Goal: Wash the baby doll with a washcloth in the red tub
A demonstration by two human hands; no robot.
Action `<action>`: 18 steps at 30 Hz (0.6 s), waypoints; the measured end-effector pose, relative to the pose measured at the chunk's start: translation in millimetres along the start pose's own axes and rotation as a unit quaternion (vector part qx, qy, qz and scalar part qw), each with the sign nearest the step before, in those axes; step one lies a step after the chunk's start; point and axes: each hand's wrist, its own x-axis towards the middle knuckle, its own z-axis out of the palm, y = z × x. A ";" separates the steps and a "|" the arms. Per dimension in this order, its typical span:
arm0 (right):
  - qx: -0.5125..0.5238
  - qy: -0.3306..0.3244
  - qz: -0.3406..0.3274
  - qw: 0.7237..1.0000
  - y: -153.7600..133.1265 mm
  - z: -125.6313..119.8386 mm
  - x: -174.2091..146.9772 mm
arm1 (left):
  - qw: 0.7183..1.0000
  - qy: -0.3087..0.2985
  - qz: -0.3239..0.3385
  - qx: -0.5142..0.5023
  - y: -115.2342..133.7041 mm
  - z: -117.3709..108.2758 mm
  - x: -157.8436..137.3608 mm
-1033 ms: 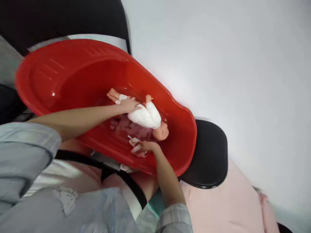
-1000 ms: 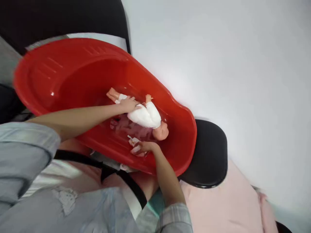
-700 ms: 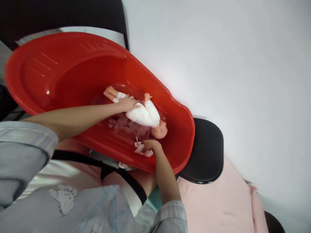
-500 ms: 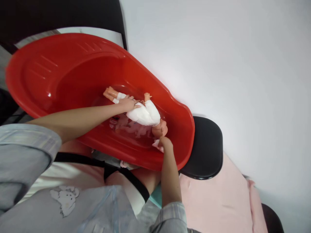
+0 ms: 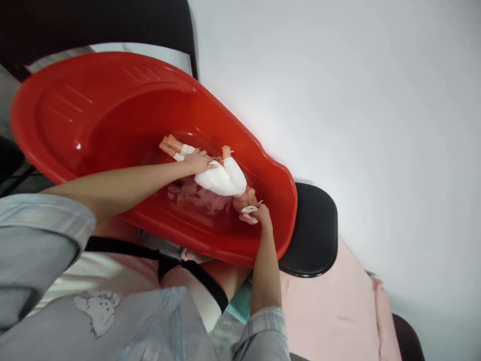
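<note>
A baby doll (image 5: 221,176) in a white suit lies on its side in a red plastic tub (image 5: 112,105), its head toward the tub's right end. My left hand (image 5: 198,161) rests on the doll's hip and legs, holding it down. A small pink and white cloth (image 5: 248,214) is pinched in my right hand (image 5: 262,214) and pressed against the doll's head. The doll's face is partly hidden by the cloth.
The tub rests on my lap and on a black chair seat (image 5: 313,233) at the right. A pink cushion (image 5: 338,311) lies at the lower right. A black chair back (image 5: 93,22) stands behind the tub. A white wall fills the right side.
My right hand lifted the cloth from the tub floor near the front wall and moved it right and up to the doll's head. My left hand stayed on the doll.
</note>
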 end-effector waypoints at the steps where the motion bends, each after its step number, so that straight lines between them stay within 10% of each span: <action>1: 0.019 -0.008 0.003 1.000 0.8 1.0 1.9 | 1.000 -0.001 -0.003 0.002 0.3 -0.3 -1.2; 18: 0.189 -0.083 -0.147 0.967 -27.2 20.7 4.5 | 1.000 -0.014 0.008 0.026 2.4 -9.8 -11.6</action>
